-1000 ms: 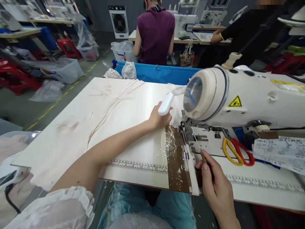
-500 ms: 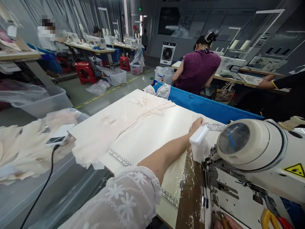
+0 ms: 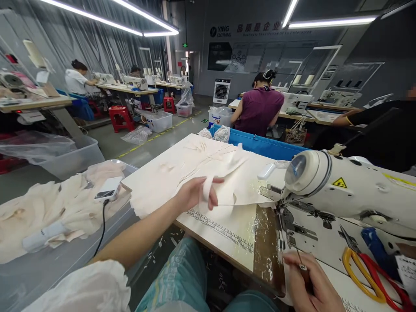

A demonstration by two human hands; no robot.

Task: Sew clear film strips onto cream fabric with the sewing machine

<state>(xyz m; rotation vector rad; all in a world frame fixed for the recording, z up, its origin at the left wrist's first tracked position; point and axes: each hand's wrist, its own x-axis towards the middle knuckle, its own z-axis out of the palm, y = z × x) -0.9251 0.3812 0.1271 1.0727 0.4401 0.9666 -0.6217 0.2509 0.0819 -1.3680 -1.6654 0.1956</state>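
My left hand [image 3: 196, 193] is over the white table board, with a narrow white fabric strip [image 3: 207, 187] looped between its fingers. A pale cloth piece [image 3: 250, 193] stretches from beside this hand to the needle area of the sewing machine [image 3: 344, 177]. At the machine's front edge my right hand [image 3: 313, 281] is closed around the wooden handle of an awl [image 3: 303, 271]; the thin metal tip points toward the presser foot. More pale cut fabric [image 3: 162, 173] lies on the board left of and beyond my left hand.
Yellow-handled scissors [image 3: 364, 277] and a red-handled tool [image 3: 386, 277] lie right of my right hand. A ruler strip [image 3: 221, 227] runs along the board. Left stands a plastic bin of pale fabric [image 3: 74, 195] with a white corded device [image 3: 108, 189] on top. Co-workers sit at machines beyond.
My left hand has come back from the far side by the small plastic box, drawing the pale cloth toward the machine. The right hand still grips the awl. The view has tilted up.
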